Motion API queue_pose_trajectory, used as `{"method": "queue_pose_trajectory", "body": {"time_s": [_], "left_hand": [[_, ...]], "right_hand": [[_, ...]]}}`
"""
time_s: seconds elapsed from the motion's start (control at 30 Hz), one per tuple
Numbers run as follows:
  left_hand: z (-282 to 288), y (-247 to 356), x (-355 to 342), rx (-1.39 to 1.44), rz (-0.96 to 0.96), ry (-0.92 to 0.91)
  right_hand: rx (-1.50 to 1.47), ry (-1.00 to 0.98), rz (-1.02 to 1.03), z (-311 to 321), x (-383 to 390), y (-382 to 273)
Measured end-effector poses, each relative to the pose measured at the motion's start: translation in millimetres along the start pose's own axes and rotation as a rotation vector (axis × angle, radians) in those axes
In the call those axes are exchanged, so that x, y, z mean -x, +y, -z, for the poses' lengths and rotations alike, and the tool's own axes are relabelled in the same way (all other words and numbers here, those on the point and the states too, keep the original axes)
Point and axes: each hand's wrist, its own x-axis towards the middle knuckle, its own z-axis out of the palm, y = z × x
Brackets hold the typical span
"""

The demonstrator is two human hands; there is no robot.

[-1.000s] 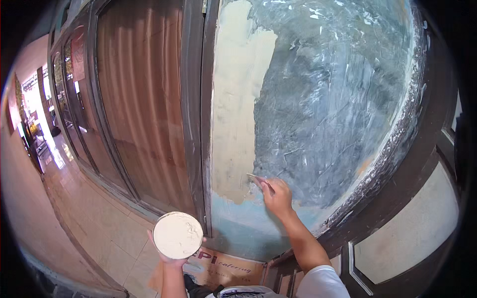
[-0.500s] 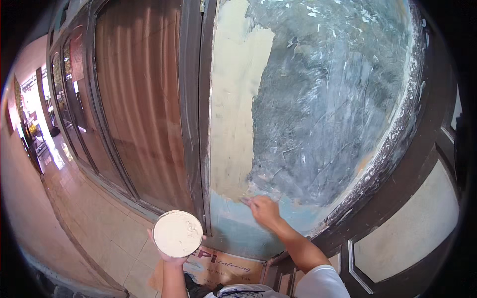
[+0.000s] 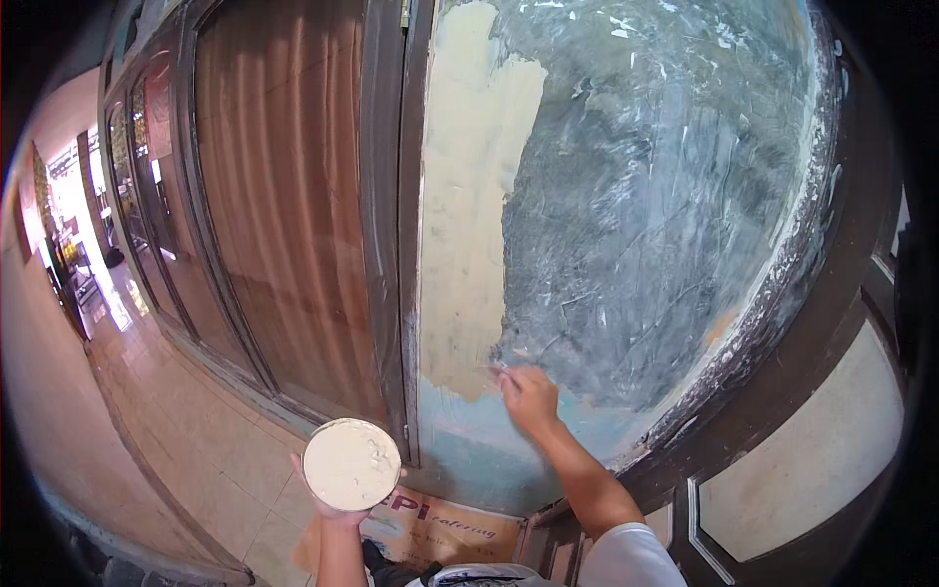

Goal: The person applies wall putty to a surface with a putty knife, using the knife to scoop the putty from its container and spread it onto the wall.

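My left hand point(image 3: 335, 509) is wrapped round a round tub of cream-coloured putty point(image 3: 350, 465), held from below low in front of me, its surface uneven on the right side. My right hand point(image 3: 529, 395) is closed on what looks like a putty knife point(image 3: 497, 370), mostly hidden by the fingers. Its tip is at the wall, by the lower right edge of a cream putty strip point(image 3: 462, 225). To the right of that strip the wall point(image 3: 616, 225) is bare grey with scraped whitish flecks. Below the hand runs a pale blue painted band point(image 3: 469, 421).
A dark wooden frame point(image 3: 383, 235) borders the wall on the left, beside glass with a brown curtain point(image 3: 284, 196) behind. On the right stands a dark panelled door point(image 3: 802, 440). A printed orange-brown sheet point(image 3: 450, 533) lies on the tiled floor point(image 3: 186, 421).
My right hand has moved slightly up and right along the wall, with the putty knife in it. The tub in my left hand has hardly moved.
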Motion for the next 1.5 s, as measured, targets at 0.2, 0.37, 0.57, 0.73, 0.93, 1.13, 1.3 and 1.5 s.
{"method": "queue_pose_trajectory", "body": {"time_s": [0.2,0.37,0.57,0.73,0.93,1.13,1.3,1.5], "left_hand": [[1.2,-6.2,-0.5,-0.063,-0.056,0.123],[-19.8,-3.4,2.2,0.444,-0.005,0.153],[-16.6,-10.2,-5.4,0.422,-0.020,0.250],[-13.2,-7.6,-4.8,0.322,-0.055,0.212],[-16.8,-15.3,-10.2,0.419,-0.005,0.157],[-16.4,-16.7,-14.5,0.454,0.070,0.165],[-5.7,-25.4,-29.6,0.264,0.118,0.009],[-50.8,-33.0,-57.0,0.232,0.155,0.021]], "right_hand": [[-0.095,-0.021,0.098,-18.4,38.0,12.0],[0.004,-0.044,0.070,-11.3,1.0,3.0],[-0.080,-0.145,0.061,-30.3,56.0,26.8],[-0.011,-0.103,-0.020,-7.8,6.5,7.6],[-0.079,-0.118,0.053,-19.5,45.3,16.0],[0.001,-0.082,-0.028,13.1,-5.5,-4.8],[-0.195,0.043,0.183,89.6,-52.0,-36.5],[-0.185,-0.169,0.602,153.0,-61.7,-66.2]]}}
